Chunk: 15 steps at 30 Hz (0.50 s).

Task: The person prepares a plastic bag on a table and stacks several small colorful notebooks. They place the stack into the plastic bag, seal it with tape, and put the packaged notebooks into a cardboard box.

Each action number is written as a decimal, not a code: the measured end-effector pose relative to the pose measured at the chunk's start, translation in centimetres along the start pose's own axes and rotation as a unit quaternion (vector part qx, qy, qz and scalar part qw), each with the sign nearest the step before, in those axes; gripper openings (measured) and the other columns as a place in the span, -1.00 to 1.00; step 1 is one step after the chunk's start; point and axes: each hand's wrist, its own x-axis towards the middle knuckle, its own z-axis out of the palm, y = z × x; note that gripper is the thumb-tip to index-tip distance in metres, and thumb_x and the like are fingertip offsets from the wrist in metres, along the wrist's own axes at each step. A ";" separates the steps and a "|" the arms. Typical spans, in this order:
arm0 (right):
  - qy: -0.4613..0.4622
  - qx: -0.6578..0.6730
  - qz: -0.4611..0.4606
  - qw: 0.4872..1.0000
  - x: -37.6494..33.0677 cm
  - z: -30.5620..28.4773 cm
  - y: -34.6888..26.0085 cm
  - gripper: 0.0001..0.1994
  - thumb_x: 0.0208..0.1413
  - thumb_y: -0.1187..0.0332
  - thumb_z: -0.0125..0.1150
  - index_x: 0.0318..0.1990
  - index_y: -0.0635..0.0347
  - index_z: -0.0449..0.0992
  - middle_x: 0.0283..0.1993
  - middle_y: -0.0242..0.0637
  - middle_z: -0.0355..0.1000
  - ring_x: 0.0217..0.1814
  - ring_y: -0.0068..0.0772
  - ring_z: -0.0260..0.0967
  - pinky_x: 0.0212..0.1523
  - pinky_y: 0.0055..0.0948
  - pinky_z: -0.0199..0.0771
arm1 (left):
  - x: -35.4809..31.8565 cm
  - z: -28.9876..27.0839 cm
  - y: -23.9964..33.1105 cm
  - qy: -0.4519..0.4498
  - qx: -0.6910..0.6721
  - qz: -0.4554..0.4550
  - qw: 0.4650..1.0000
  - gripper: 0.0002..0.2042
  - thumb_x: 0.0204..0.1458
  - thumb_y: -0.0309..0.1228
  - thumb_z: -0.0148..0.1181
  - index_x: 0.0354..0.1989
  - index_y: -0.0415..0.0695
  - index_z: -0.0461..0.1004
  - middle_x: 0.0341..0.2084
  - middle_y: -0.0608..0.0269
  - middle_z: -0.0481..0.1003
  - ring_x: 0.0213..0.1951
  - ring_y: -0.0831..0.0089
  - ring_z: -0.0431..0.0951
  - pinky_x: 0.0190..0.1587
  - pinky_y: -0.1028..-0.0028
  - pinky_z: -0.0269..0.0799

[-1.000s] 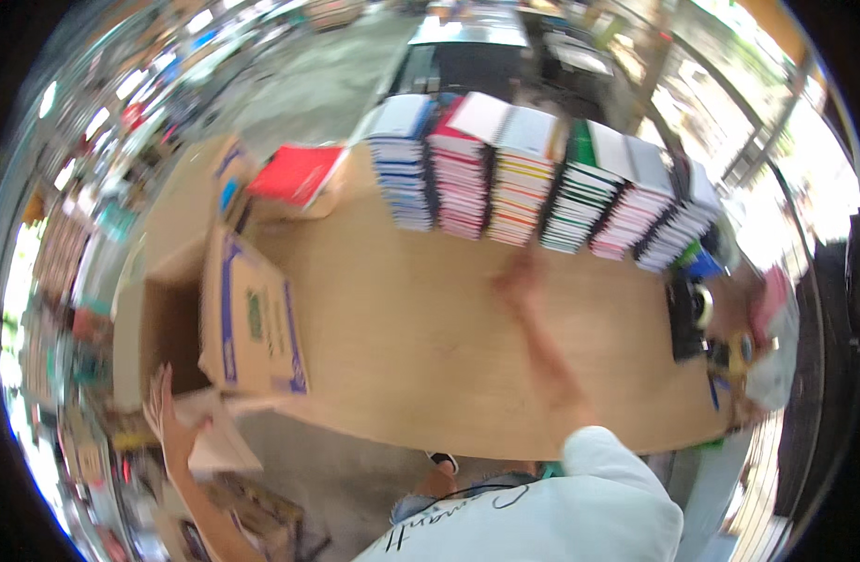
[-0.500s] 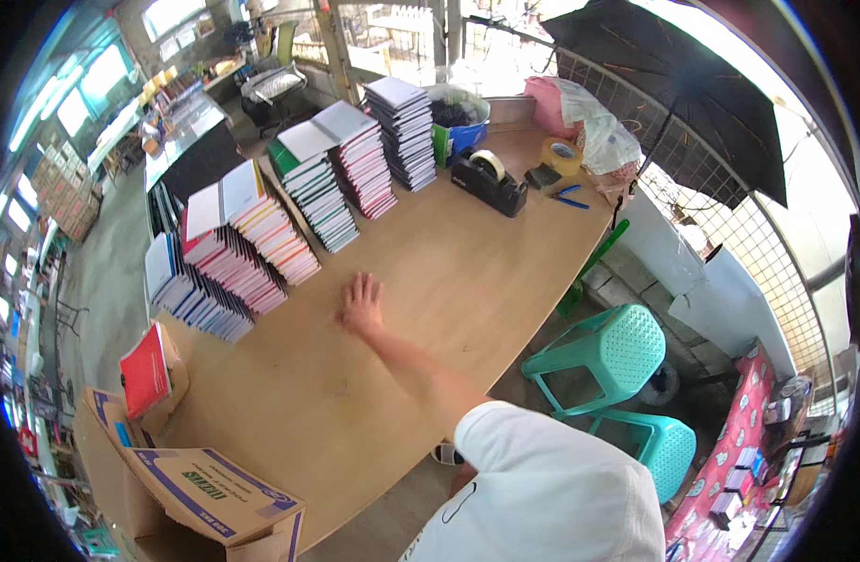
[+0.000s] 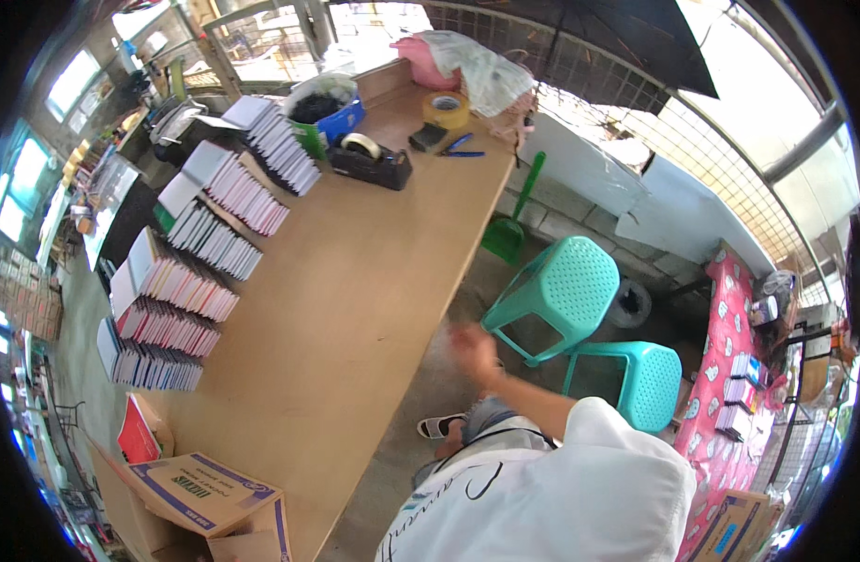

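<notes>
My right hand (image 3: 473, 350) hangs in the air just off the long edge of the wooden table (image 3: 336, 309), close to a green plastic stool (image 3: 565, 290). Motion smears its fingers, so whether they are closed does not show; no object can be made out in it. My left hand is out of view. Along the table's far left side stand several tall stacks of books, among them a red-edged stack (image 3: 172, 326), a blue-edged stack (image 3: 158, 365) and a grey-white stack (image 3: 278, 145).
A black tape dispenser (image 3: 369, 164), a yellow tape roll (image 3: 446, 110) and blue pliers (image 3: 463, 152) lie at the far end. An opened cardboard box (image 3: 196, 487) sits at the near left, beside a red folder (image 3: 141, 433). A second stool (image 3: 645, 384) and a green dustpan (image 3: 505, 239) stand right.
My right hand has lifted off the tabletop and swung right, past the table's edge. The view has turned right, so the book stacks sit further left.
</notes>
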 end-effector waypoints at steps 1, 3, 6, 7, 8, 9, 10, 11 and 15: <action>0.111 -0.104 0.018 0.988 3.4 -4.8 0.2 -0.74 -0.03 0.41 0.26 -0.14 0.22 0.51 -0.32 -0.25 0.49 -0.30 -0.36 0.43 -0.26 -0.37 0.44 | 0.2 -0.1 2.7 0.022 -0.048 0.025 0.998 -0.58 -0.08 -0.17 0.28 -0.12 -0.18 0.42 -0.14 -0.02 0.38 -0.05 0.07 0.36 0.00 0.08 0.26; 0.265 -0.148 0.112 0.946 7.6 -15.3 6.2 -0.59 -0.08 0.24 0.34 -0.07 0.21 0.48 -0.24 -0.11 0.47 -0.22 -0.25 0.41 -0.22 -0.31 0.41 | 0.3 0.8 9.0 0.025 -0.156 0.070 0.985 -0.52 -0.09 -0.16 0.29 -0.06 -0.19 0.36 -0.07 -0.03 0.31 0.00 0.06 0.31 0.04 0.08 0.23; 0.280 -0.225 0.338 0.870 9.4 -29.1 18.0 -0.37 -0.15 -0.09 0.30 0.03 0.11 0.42 0.04 0.03 0.35 0.13 0.05 0.25 0.09 -0.11 0.28 | -0.7 5.2 20.3 -0.081 -0.343 0.121 0.928 -0.43 -0.10 -0.14 0.30 0.03 -0.21 0.28 0.03 -0.06 0.20 0.07 0.04 0.25 0.09 0.07 0.19; 0.269 -0.281 0.395 0.832 9.1 -30.8 19.1 -0.32 -0.19 -0.18 0.28 0.04 0.07 0.42 0.06 0.03 0.33 0.15 0.05 0.24 0.11 -0.10 0.28 | -1.9 6.8 24.7 -0.135 -0.387 0.134 0.902 -0.40 -0.10 -0.14 0.31 0.05 -0.21 0.25 0.06 -0.07 0.16 0.10 0.04 0.23 0.11 0.07 0.17; 0.291 -0.279 0.419 0.813 8.3 -33.1 21.1 -0.22 -0.26 -0.30 0.24 0.08 0.03 0.40 0.06 0.04 0.33 0.18 0.07 0.23 0.15 -0.08 0.24 | -2.9 9.6 28.8 -0.206 -0.439 0.147 0.862 -0.37 -0.10 -0.13 0.31 0.08 -0.22 0.22 0.10 -0.07 0.13 0.12 0.03 0.20 0.13 0.07 0.16; 0.287 -0.259 0.456 0.802 7.3 -35.4 23.1 -0.18 -0.26 -0.32 0.22 0.13 0.01 0.36 0.08 0.02 0.32 0.19 0.05 0.22 0.15 -0.07 0.24 | -4.7 12.4 32.8 -0.286 -0.479 0.156 0.815 -0.33 -0.11 -0.13 0.32 0.11 -0.22 0.20 0.13 -0.08 0.09 0.14 0.02 0.18 0.14 0.06 0.14; 0.288 -0.248 0.459 0.803 8.2 -35.8 24.8 -0.14 -0.26 -0.33 0.21 0.17 0.04 0.33 0.14 0.01 0.29 0.22 0.01 0.20 0.16 -0.08 0.23 | -6.6 14.6 36.5 -0.347 -0.496 0.152 0.781 -0.30 -0.11 -0.12 0.32 0.14 -0.23 0.17 0.17 -0.09 0.06 0.17 0.02 0.16 0.16 0.06 0.13; 0.291 -0.237 0.448 0.812 8.0 -36.7 25.9 -0.08 -0.29 -0.35 0.21 0.18 0.11 0.30 0.19 0.03 0.26 0.25 -0.01 0.19 0.18 -0.10 0.21 | -9.2 18.6 40.2 -0.423 -0.510 0.156 0.733 -0.27 -0.11 -0.12 0.32 0.17 -0.24 0.14 0.20 -0.10 0.02 0.19 0.01 0.14 0.18 0.06 0.11; 0.294 -0.147 0.388 0.861 10.2 -38.5 31.4 0.07 -0.28 -0.36 0.25 0.25 0.34 0.12 0.25 0.14 0.15 0.31 0.03 0.11 0.26 -0.14 0.11 | -23.8 36.8 50.7 -0.581 -0.416 0.251 0.653 -0.09 -0.15 -0.04 0.34 0.28 -0.24 -0.02 0.31 -0.16 -0.15 0.29 -0.03 0.01 0.27 0.03 -0.03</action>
